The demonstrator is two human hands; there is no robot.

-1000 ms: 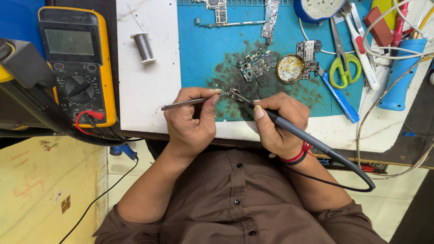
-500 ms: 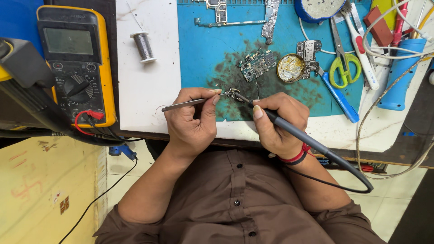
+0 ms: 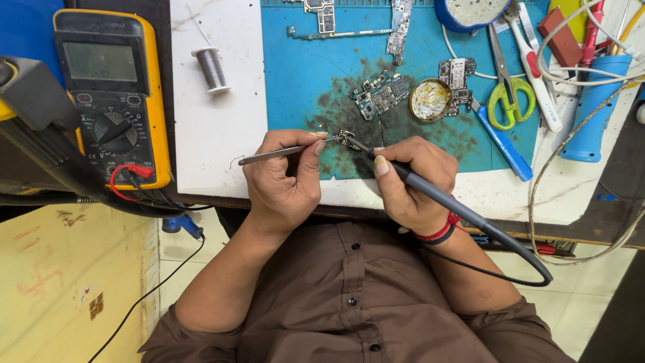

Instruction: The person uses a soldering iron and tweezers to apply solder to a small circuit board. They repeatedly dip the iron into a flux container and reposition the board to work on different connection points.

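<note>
Pinching the tweezers (image 3: 279, 154) in my left hand (image 3: 282, 181), I am clamping their tips on a small metal part (image 3: 346, 139) over the near edge of the blue mat (image 3: 302, 81). My right hand (image 3: 411, 181) is gripping the soldering iron (image 3: 443, 198) like a pen, its tip meeting that part. Both wrists are resting at the bench's near edge.

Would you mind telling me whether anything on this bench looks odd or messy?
Yes: the blue work mat carries a dark sooty stain around the small circuit boards, just above the soldering iron tip. Nothing looks spilled or tipped.
</note>
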